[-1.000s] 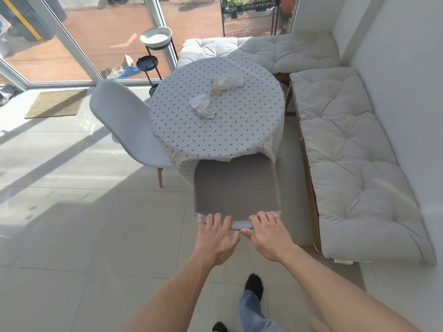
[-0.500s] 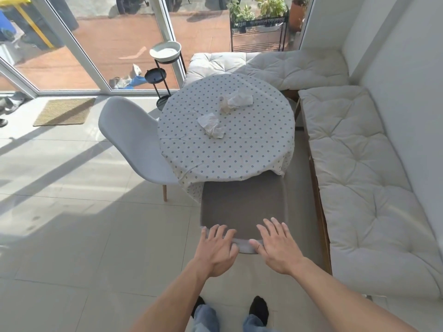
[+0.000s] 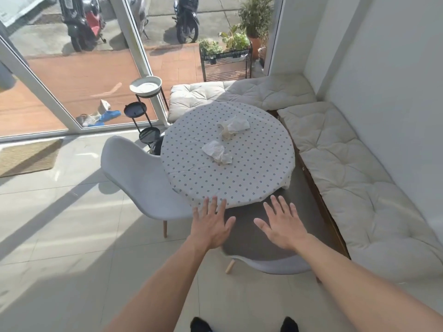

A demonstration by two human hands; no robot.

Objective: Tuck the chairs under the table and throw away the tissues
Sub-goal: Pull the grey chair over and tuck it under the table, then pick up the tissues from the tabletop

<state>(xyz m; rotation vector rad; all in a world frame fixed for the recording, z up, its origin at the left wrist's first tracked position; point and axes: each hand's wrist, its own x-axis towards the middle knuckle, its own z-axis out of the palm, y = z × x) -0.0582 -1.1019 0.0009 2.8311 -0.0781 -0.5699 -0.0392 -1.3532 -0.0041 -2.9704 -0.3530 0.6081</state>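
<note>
A round table (image 3: 251,178) with a dotted white cloth stands in the middle. Two crumpled white tissues lie on it, one near the centre (image 3: 217,152) and one farther back (image 3: 233,127). A grey chair (image 3: 268,245) sits pushed under the table's near edge, its back toward me. A second grey chair (image 3: 141,178) stands at the table's left side, partly under it. My left hand (image 3: 212,224) and my right hand (image 3: 280,226) hover over the near chair's back, fingers spread, holding nothing.
A cushioned corner bench (image 3: 359,178) runs along the right wall and behind the table. A black tiered stand (image 3: 145,111) with a white dish stands by the glass door. A doormat (image 3: 26,156) lies on the tiled floor at left.
Both hands have let go of the near chair's back and lifted with fingers spread. The chair has slid farther under the table, and my view has risen and moved closer.
</note>
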